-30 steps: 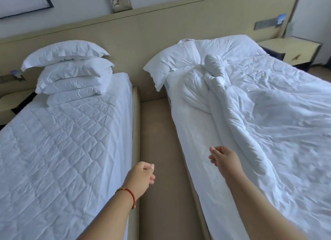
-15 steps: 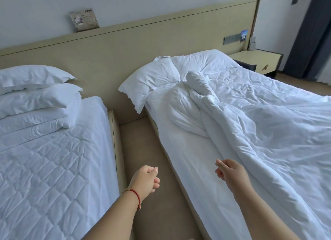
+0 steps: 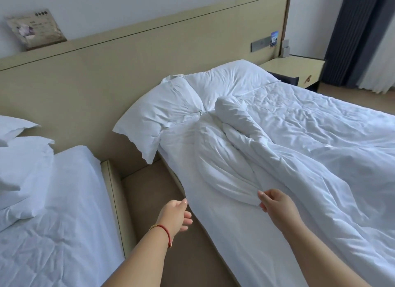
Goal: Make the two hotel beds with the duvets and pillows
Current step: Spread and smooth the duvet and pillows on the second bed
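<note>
The right bed [image 3: 233, 239] carries a rumpled white duvet [image 3: 310, 149] bunched in a long roll down its middle, with two pillows [image 3: 171, 111] against the headboard. My right hand [image 3: 275, 203] reaches over this bed with fingers loosely curled, its fingertips touching the folded edge of the duvet. My left hand [image 3: 176, 215], a red string at its wrist, hovers over the gap between the beds with relaxed fingers and holds nothing. The left bed [image 3: 64, 233] shows a bare sheet with stacked pillows [image 3: 19, 164] at its head.
A beige headboard panel [image 3: 106, 72] runs behind both beds, with a small card [image 3: 35, 30] standing on top. A narrow strip of brown floor [image 3: 149, 201] separates the beds. A bedside table [image 3: 299, 70] and dark curtain [image 3: 354, 34] stand at the far right.
My view has swung right and closer to the right bed. My right hand has moved forward onto the duvet's fold, and my left hand has uncurled somewhat.
</note>
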The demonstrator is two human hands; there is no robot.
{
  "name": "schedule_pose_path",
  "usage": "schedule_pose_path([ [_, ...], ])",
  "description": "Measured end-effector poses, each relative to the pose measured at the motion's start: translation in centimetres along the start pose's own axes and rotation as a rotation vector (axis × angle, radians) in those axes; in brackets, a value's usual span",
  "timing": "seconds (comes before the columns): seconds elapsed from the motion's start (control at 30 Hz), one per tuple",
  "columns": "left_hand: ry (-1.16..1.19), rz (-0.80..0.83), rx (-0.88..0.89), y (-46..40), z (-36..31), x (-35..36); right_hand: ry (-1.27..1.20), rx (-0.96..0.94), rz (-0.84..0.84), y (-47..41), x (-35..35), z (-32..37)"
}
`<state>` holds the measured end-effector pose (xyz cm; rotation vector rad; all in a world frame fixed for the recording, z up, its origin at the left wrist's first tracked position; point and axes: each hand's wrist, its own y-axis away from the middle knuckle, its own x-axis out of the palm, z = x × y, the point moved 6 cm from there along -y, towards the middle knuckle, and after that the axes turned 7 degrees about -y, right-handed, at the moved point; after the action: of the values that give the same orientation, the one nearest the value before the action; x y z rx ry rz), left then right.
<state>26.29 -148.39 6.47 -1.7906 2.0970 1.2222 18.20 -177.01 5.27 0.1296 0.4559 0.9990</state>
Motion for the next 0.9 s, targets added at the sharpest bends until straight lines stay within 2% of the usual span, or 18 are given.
schedule_pose_path([
  [0.1,0.069,0.065,-0.023,-6.6,-1.4,-2.7,0.087,0.025,-0.022,-3.9,4.1,1.4],
  [0.3,-0.014,0.191,0.04,-20.0,-5.7,-9.5,0.14,0.132,-0.061,-9.7,13.7,3.4],
  [0.4,-0.022,0.256,0.013,-26.1,-7.6,-10.9,0.137,0.175,-0.067,-11.8,17.3,3.3],
  [0.6,0.067,0.41,-0.08,-35.5,-11.2,-6.4,0.319,0.182,-0.058,-16.7,21.1,2.3],
  [0.77,0.018,0.532,-0.115,-42.2,-13.5,-1.8,0.638,0.181,0.056,-22.0,24.3,0.8],
  [0.9,-0.025,0.551,-0.171,-48.2,-15.2,0.6,0.685,0.181,0.099,-26.4,26.8,0.1],
])
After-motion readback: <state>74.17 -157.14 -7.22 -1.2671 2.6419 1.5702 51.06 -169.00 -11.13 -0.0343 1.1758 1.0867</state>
